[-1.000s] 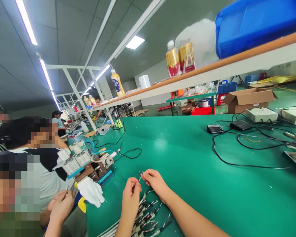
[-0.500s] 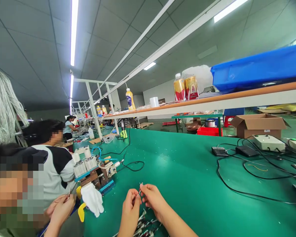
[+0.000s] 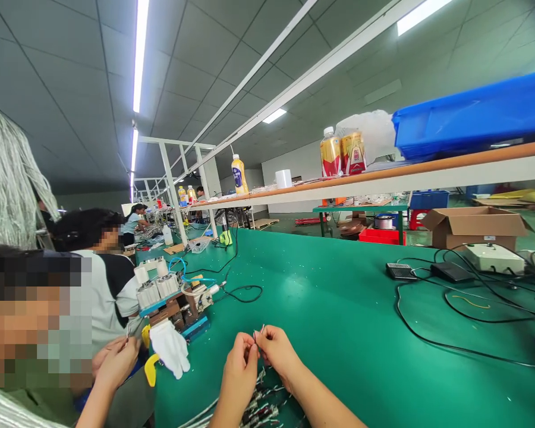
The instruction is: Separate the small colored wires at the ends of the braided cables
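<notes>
Over the green tabletop (image 3: 339, 333), my left hand (image 3: 241, 368) is closed in a pinch on the end of a thin wire (image 3: 262, 328). Fingertips of my right hand (image 3: 277, 352) pinch the same wire end right beside it, the two hands almost touching. Most of the wire is hidden by the fingers, and its fine detail is too small to tell. Below and between my forearms lies a bundle of cables (image 3: 263, 410) with stripped, dark and silvery ends, partly covered by my hands.
A pneumatic fixture (image 3: 173, 297) stands to the left, a white glove (image 3: 169, 348) hanging at its front. Two co-workers sit at the left, one with hands (image 3: 116, 359) near the table edge. Black cables and pedals (image 3: 450, 272) lie right; a shelf (image 3: 356, 181) runs above.
The view has shifted slightly, so the scene sits a little to the right. My fingers have moved slightly at the wire end; both hands stay pinched together.
</notes>
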